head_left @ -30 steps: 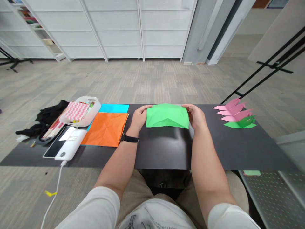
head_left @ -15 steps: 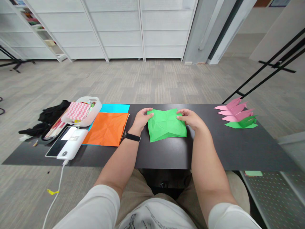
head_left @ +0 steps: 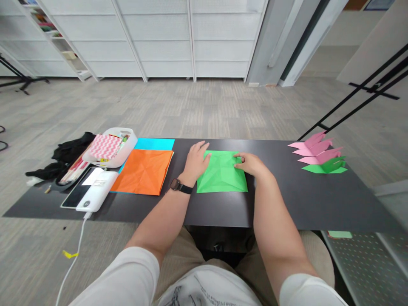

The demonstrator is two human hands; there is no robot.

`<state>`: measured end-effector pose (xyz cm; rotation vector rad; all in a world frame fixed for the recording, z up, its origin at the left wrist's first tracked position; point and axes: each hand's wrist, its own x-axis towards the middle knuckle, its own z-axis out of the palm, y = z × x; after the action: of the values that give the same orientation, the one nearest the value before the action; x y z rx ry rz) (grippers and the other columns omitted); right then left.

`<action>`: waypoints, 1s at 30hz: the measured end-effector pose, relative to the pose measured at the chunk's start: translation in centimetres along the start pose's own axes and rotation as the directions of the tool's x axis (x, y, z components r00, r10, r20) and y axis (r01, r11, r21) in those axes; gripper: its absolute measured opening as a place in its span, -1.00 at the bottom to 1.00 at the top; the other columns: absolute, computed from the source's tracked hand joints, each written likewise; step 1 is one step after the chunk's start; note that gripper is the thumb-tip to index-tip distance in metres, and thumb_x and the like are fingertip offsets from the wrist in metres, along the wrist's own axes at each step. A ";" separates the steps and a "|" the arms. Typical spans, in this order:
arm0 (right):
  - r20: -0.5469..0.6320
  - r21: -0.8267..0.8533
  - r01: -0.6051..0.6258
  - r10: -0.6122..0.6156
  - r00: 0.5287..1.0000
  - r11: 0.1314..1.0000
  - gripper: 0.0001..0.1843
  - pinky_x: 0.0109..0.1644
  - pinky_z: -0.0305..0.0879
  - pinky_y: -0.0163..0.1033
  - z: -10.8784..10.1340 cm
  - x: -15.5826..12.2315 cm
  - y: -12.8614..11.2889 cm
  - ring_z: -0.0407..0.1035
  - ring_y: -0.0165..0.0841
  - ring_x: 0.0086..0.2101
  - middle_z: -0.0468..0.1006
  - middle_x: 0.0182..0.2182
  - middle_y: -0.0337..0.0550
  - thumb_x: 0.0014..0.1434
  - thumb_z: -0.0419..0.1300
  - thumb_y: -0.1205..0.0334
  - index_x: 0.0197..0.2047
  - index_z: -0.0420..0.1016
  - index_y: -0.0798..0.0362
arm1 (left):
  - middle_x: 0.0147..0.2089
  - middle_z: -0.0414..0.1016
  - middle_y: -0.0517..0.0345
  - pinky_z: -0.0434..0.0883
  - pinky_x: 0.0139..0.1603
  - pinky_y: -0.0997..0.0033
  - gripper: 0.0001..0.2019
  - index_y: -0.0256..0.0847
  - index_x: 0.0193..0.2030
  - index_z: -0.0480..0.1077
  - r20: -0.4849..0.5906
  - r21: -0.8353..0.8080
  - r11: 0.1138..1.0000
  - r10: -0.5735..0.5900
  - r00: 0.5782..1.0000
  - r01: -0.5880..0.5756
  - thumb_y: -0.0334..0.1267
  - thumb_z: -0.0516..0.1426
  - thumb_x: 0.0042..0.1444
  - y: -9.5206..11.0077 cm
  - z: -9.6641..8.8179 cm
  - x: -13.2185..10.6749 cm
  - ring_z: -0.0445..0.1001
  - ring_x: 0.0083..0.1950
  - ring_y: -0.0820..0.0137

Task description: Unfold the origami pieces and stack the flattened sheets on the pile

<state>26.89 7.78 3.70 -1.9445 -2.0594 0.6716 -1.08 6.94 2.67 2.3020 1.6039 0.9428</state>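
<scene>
A square sheet of green paper [head_left: 219, 174] with crease lines lies on the dark table in front of me. My left hand [head_left: 196, 161] is at its upper left edge, fingers stretched out and holding nothing, a dark watch on the wrist. Over the upper right part of the sheet, my right hand [head_left: 250, 164] is bent, its thumb and index fingertips touching the paper with a gap between them. Whether the other fingers of that hand reach under the edge is hidden.
Orange paper [head_left: 143, 172] overlaps blue paper [head_left: 154, 143] on the left. Beyond stand a white box [head_left: 129, 144], a phone [head_left: 75, 193] and a white power bank [head_left: 95, 193] with a cable. Folded pink paper cranes [head_left: 314, 146] and a green one [head_left: 328, 166] line the right side.
The green sheet has gone from raised and buckled to lying flatter. My left hand has let go of its corner and straightened its fingers; my right hand has shifted slightly left and down.
</scene>
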 end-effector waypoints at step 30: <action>0.021 -0.371 0.172 -0.177 0.984 0.913 -0.27 0.57 -0.32 0.53 1.4 -1.4 1.9 -0.14 0.09 0.58 -0.02 0.63 -0.12 0.53 -0.17 -0.20 0.64 0.05 -0.15 | 0.70 -0.06 -0.06 -0.31 0.64 -0.45 -0.10 -0.10 0.64 0.09 0.385 0.224 0.967 0.023 0.923 -0.117 0.41 -0.03 0.35 3.5 3.2 -2.6 -0.14 0.71 -0.15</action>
<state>28.06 6.18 1.80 -1.9003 -2.4599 0.2396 2.98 3.84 0.87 2.5188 1.5447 0.2870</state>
